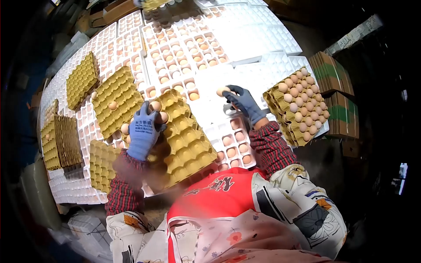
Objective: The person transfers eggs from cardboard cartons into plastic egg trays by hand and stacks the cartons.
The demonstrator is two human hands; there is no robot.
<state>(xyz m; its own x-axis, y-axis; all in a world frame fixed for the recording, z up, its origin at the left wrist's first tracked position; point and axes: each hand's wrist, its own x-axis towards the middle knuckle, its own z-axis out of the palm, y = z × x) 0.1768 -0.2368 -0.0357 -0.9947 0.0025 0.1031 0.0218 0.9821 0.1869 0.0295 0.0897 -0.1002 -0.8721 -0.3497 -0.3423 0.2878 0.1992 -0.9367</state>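
My left hand, in a blue-grey glove with printed lettering, is closed on eggs above a yellow moulded egg tray. Two brown eggs show at its thumb side, and another egg shows at the opposite side; the palm is hidden. My right hand, gloved alike, pinches a pale egg in its fingertips over white trays. Just below it, a white compartment tray holds several eggs, one per cell. The yellow tray under my left hand has bare cups.
White trays with eggs spread across the table. A stacked yellow tray full of eggs stands at the right, beside strapped cardboard bundles. More yellow trays and a tray stack lie at the left. Another person's tray shows at the far edge.
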